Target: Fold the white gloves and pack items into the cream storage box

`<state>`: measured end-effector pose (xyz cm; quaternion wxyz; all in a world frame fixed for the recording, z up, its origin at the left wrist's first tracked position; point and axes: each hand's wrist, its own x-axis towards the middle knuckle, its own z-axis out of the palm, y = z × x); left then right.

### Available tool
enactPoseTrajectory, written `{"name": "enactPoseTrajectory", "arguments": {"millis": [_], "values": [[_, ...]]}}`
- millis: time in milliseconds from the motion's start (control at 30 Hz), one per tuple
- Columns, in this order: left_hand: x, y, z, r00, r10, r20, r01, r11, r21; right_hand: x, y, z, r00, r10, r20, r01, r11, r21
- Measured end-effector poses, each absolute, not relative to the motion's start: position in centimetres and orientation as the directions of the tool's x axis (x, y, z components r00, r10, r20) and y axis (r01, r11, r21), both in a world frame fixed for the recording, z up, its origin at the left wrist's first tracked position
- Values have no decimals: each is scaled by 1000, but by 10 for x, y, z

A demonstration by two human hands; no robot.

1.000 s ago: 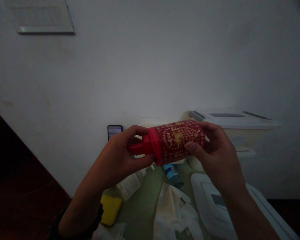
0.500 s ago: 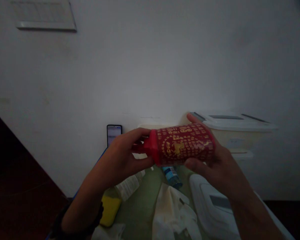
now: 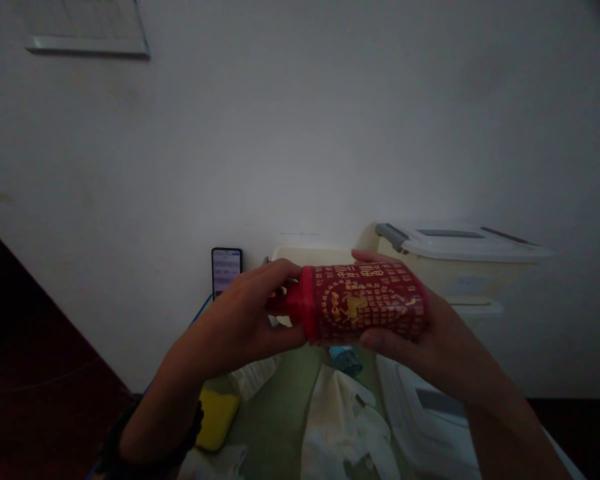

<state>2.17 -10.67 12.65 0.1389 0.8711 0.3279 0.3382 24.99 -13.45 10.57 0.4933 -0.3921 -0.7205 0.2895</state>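
A dark red bottle (image 3: 370,300) with gold lettering and a gold animal figure lies sideways in the air above the table. Its narrower red neck end points left, where the fingers of my left hand (image 3: 250,310) wrap around the shoulder and neck. My right hand (image 3: 420,333) grips the broad base end, thumb below and fingers behind. Under the bottle, a clear blue bottle (image 3: 347,360) and a transparent bottle with a pale label (image 3: 255,377) lie partly hidden. A white cloth (image 3: 340,427) is nearest below.
A phone (image 3: 226,267) stands upright against the wall. At the right is a white storage box (image 3: 460,267) with a grey-latched lid; another white lid (image 3: 430,427) lies on the green tabletop (image 3: 275,427). A yellow sponge (image 3: 215,420) sits by my left wrist.
Both hands have lowered the red bottle slightly. My right fingers have slid left along its far side, uncovering the box's grey latch. The view has shifted a little.
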Motion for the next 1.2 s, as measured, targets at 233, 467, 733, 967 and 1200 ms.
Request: {"name": "enactPoseTrajectory", "arguments": {"millis": [233,467,733,967,1200], "values": [[15,-108,128,550,670,498,470,-742,478,249,-138,108,-303,825,477,179,541,-822],[18,-111,131,562,688,459,518,-726,453,254,-137,106,-255,813,523,249,578,-777],[28,-110,127,514,640,571,450,-768,456,254,-139,111,-151,839,522,155,542,-826],[9,-110,131,566,649,507,449,-759,471,260,-132,111,28,867,498,92,494,-865],[4,-112,131,512,626,588,388,-779,492,264,-124,105,76,869,489,-57,493,-868]]}}
